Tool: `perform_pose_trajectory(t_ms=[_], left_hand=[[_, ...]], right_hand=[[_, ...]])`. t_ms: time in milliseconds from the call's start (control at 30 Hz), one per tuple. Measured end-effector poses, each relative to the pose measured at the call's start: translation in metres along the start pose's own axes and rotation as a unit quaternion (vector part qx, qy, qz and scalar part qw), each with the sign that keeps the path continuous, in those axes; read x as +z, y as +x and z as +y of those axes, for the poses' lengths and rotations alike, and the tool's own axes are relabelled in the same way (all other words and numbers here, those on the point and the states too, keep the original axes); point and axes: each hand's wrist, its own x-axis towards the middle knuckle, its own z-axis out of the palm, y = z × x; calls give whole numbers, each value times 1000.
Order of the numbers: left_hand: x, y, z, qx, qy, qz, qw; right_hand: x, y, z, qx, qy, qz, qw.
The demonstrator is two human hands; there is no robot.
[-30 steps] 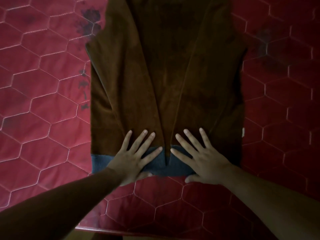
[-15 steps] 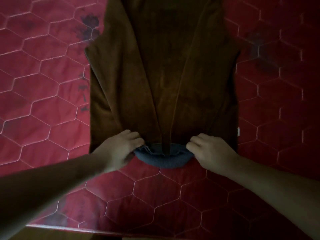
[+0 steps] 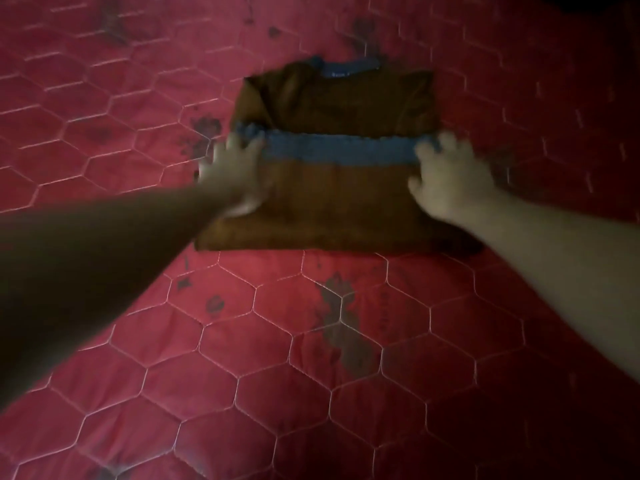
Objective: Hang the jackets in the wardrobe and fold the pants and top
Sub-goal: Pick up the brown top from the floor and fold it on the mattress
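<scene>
The brown top (image 3: 332,199) was laid flat on a red quilted bedcover (image 3: 311,358), in the far half of the view, and its lower part was seen folded up over the body. For this reason the blue ribbed hem band (image 3: 339,150) was found across the middle of the garment, a little below the blue collar (image 3: 349,65) at the far edge. The near edge was formed by the fold itself.

The left hand (image 3: 235,174) was placed at the left end of the band and the right hand (image 3: 450,178) at the right end. It was judged that the two ends were held so that the hem could be set down straight and level, with both sides matched. The fingers of both hands were seen bent and slightly apart over the cloth, but the picture was blurred by motion. Whether the band was pinched or only pressed down could not be told.

The fold of the top was judged to be nearly done. No jackets, pants or wardrobe were shown.

A small pale label (image 3: 337,75) was noticed just inside the collar, but nothing on it could be read. No brand or other writing was found; only dark flower prints (image 3: 337,306) were seen on the bedcover.
</scene>
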Motion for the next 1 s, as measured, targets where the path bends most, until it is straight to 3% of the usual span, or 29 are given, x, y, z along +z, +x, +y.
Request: perform_pose_trajectory(t_ms=[100, 233, 333, 433, 633, 733, 833, 867, 933, 1000], left_hand=[[61, -43, -28, -57, -50, -80, 994], [88, -47, -50, -141, -205, -11, 969], [94, -53, -52, -162, -314, 28, 935], [97, -62, -58, -140, -340, 37, 929], [106, -126, -87, -143, -340, -37, 929], [114, -179, -107, -155, -377, -113, 906], [124, -223, -123, -149, -326, -167, 918], [123, -229, -123, -147, -319, -164, 922], [115, -222, -116, -164, -370, -116, 907], [102, -197, -106, -183, -419, -25, 889]], right_hand=[[65, -43, 23, 115, 109, -100, 982], [87, -53, 50, 248, 310, -20, 918], [90, -55, 50, 272, 409, -21, 871], [91, -62, 49, 249, 410, -81, 874], [88, -125, 54, 231, 405, -189, 865], [92, -177, 57, 249, 389, -267, 846], [96, -214, 62, 289, 370, -357, 808], [98, -217, 63, 300, 378, -358, 799], [95, -212, 62, 322, 407, -268, 812], [88, -190, 60, 312, 372, -117, 866]])
